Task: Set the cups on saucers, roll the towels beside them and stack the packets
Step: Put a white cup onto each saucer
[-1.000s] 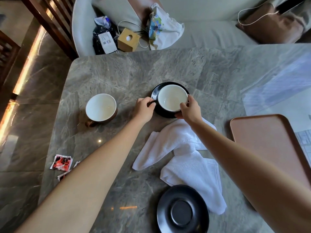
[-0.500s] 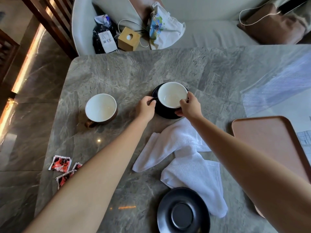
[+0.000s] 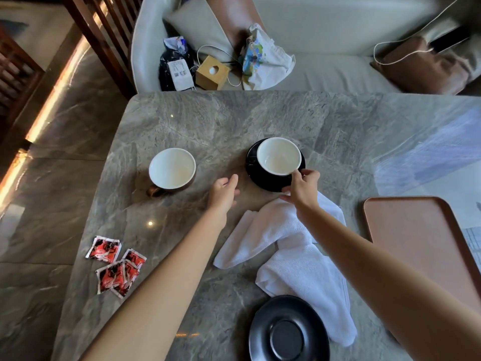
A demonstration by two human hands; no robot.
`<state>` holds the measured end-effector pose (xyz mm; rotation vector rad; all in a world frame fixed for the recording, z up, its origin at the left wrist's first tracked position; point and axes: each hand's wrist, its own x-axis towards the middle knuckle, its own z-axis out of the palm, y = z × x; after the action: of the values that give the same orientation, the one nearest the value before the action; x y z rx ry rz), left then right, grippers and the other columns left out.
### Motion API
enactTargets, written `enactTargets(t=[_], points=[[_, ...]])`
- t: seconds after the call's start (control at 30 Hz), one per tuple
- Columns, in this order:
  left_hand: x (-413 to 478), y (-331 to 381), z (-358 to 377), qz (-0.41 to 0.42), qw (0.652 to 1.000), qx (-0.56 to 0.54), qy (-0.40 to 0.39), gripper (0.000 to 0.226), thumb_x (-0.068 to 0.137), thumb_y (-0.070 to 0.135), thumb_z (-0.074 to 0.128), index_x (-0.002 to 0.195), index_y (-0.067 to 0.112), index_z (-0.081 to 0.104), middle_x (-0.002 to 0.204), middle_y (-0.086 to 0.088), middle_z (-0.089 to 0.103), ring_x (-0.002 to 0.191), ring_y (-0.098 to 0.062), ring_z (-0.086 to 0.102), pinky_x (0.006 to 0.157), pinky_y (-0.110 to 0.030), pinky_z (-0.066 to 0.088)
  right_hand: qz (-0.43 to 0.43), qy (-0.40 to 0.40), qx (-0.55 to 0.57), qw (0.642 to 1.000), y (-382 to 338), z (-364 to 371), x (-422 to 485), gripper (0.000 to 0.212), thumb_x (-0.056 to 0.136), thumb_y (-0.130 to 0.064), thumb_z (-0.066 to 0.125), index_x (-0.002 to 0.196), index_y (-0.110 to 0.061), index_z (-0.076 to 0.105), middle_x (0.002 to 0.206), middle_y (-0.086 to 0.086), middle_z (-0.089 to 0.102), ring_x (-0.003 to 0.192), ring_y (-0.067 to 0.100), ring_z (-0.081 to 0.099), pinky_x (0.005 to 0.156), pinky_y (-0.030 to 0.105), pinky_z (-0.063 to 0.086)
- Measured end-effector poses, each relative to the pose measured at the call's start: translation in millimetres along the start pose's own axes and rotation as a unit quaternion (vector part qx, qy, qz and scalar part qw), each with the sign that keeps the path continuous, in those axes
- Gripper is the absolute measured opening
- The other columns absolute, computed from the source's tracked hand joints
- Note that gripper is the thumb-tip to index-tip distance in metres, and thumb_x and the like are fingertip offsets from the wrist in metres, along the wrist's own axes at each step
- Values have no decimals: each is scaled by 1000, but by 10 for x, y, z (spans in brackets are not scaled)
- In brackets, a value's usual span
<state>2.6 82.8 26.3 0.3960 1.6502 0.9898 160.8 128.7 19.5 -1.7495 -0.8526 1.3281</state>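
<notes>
A cup with a white inside [image 3: 279, 156] stands on a black saucer [image 3: 263, 179] mid-table. My right hand [image 3: 302, 187] pinches the near rim of that cup. My left hand [image 3: 223, 192] hovers open between the two cups, holding nothing. A second brown cup [image 3: 171, 169] sits bare on the table at the left, handle toward me. Another black saucer [image 3: 289, 330] lies empty at the near edge. Two white towels [image 3: 294, 246] lie crumpled under my right forearm. Several red packets [image 3: 114, 264] are scattered at the near left.
A pink-brown tray [image 3: 419, 246] lies at the right edge of the grey marble table [image 3: 234, 121]. Beyond the far edge is a sofa with a bag, a wooden tissue box [image 3: 212, 72] and a brown cushion [image 3: 426, 66].
My left hand has let go of the cup's handle and drawn back to the left. The right hand has stayed at the cup's rim.
</notes>
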Motion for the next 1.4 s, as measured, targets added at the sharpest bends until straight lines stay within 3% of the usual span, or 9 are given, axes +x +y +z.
enactTargets(t=[0.1,0.3,0.4,0.5,0.63,0.83,1.1,1.27,1.4], points=[[-42,-86,-232,-33,992,-102,73,50,94,36,50,134,7,39,130,-6,52,102,-17,59,82,-32,49,11,-2,4,1000,54,129,-152,9,90,-7,32,98,-13,33,81,4,44,57,15,46,43,26,47],[-35,-116,-746,-60,927,-300,217,64,90,41,56,141,10,33,135,-5,50,102,-17,63,81,-30,51,51,-55,-12,997,76,548,-417,8,87,-6,34,88,-13,38,78,6,44,53,15,44,44,25,47],[-8,-44,-982,-51,908,-331,252,67,88,40,59,142,13,29,132,-4,52,99,-17,63,82,-32,53,58,-135,-38,988,22,825,-540,8,90,-11,38,88,-14,46,84,8,52,56,16,53,46,24,50],[39,42,-1138,-47,908,-324,261,69,87,40,61,142,18,28,128,-4,53,103,-17,60,84,-34,49,75,-237,-79,965,-48,1141,-650,20,96,-23,45,114,-13,48,103,8,54,66,18,63,52,30,55],[134,115,-1204,-54,937,-257,230,53,85,44,60,130,19,47,129,-2,55,115,-19,55,81,-33,45,44,-276,-139,950,-137,1516,-671,47,96,-30,51,139,-17,37,120,3,49,89,27,67,71,41,58],[240,-42,-1172,-13,957,-174,230,52,79,25,71,124,14,47,120,-3,57,102,-15,52,101,-41,46,126,-292,-77,945,-151,1767,-623,48,95,-29,55,136,-16,35,115,12,56,94,30,69,69,37,58],[294,-78,-1259,-8,968,-156,197,50,79,17,71,123,12,47,110,-2,56,98,-15,54,98,-37,47,133,-289,-42,947,4,1724,-567,37,98,-24,50,134,-23,41,101,5,60,81,24,69,74,37,58],[126,-90,-1199,13,976,-98,194,47,79,4,67,120,6,45,100,-1,54,90,-15,51,72,-21,40,142,-261,-21,955,56,1623,-617,44,93,-2,48,133,-18,39,125,23,53,96,38,66,63,35,59],[-128,-174,-1097,42,982,-83,161,42,78,-2,63,114,9,44,81,7,48,80,-12,50,53,-7,40,138,-273,-60,950,92,1300,-699,48,86,1,47,130,-13,35,110,17,59,85,34,70,67,37,59]])
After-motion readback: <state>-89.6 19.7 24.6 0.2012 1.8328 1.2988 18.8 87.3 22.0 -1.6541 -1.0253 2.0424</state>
